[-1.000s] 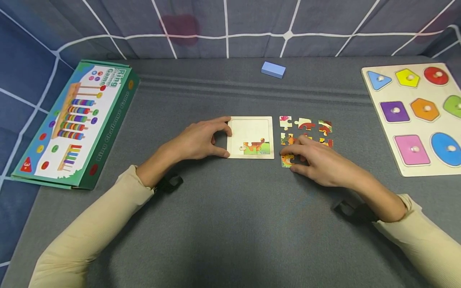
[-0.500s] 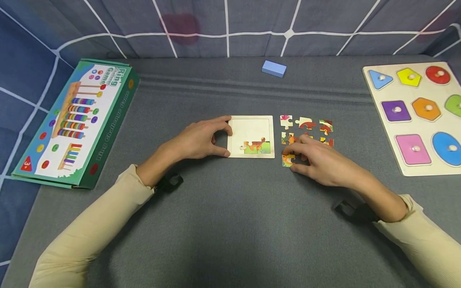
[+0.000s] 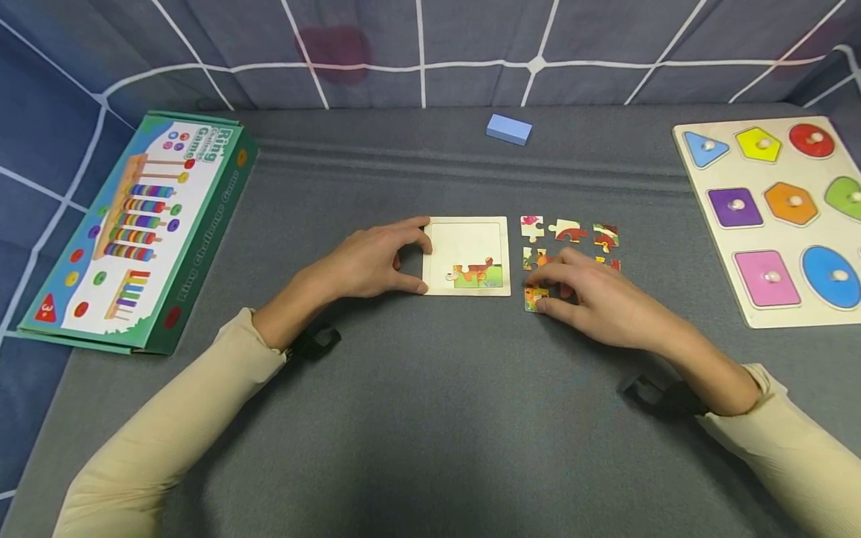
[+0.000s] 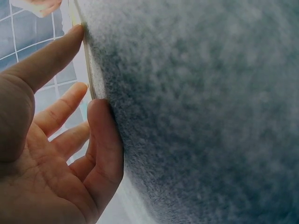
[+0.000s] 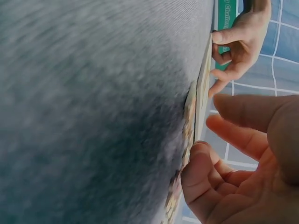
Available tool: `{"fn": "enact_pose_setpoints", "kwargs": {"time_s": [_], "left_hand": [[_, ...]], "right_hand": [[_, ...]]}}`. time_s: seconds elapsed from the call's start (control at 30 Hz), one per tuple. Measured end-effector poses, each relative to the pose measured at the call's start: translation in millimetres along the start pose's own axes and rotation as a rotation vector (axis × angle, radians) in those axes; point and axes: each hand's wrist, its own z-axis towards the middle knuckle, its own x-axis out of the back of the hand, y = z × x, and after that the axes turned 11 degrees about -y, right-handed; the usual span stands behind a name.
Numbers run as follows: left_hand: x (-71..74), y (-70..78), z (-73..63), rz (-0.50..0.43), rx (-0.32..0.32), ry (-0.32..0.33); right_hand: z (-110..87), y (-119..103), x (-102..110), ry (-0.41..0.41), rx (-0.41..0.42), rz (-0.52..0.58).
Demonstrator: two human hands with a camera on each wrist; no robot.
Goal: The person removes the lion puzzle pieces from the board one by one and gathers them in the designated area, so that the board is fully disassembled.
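Observation:
A shallow wooden puzzle tray [image 3: 464,237] lies flat, with a few joined pieces [image 3: 479,276] in its lower right part. My left hand [image 3: 370,261] rests its thumb and fingertips along the tray's left edge, seen close in the left wrist view as a thin pale rim [image 4: 88,65]. Several loose jigsaw pieces [image 3: 567,230] lie in rows right of the tray, partly hidden under my right hand [image 3: 599,299]. Its thumb and forefinger are at the lower left piece [image 3: 535,300], which is flat on the table. In the right wrist view the thumb and forefinger stand apart.
A green game box [image 3: 168,232] lies at the left, and a wooden shape board [image 3: 753,232] with knobbed shapes at the right. Toward the back sits a blue block [image 3: 509,129]. A blue cloth with white lines [image 3: 471,37] rises behind the grey tabletop [image 3: 403,418].
My right thumb has shifted slightly up and left over the lower left piece. The left hand and tray have stayed put; the whole view sways a little.

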Motion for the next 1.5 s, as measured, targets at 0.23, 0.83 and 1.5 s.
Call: {"fn": "enact_pose_setpoints", "kwargs": {"time_s": [0.23,0.83,1.5], "left_hand": [[0.4,-0.2,2.1,0.004,0.005,-0.004],[1.6,1.2,1.9,-0.004,0.01,-0.014],[1.1,0.1,0.6,0.001,0.014,-0.014]], "right_hand": [[11.4,-9.8,0.4,0.059,0.057,0.006],[62.5,-38.0,-7.9,-0.031,0.123,0.053],[68.5,-41.7,-16.9,0.003,0.058,0.074]]}}
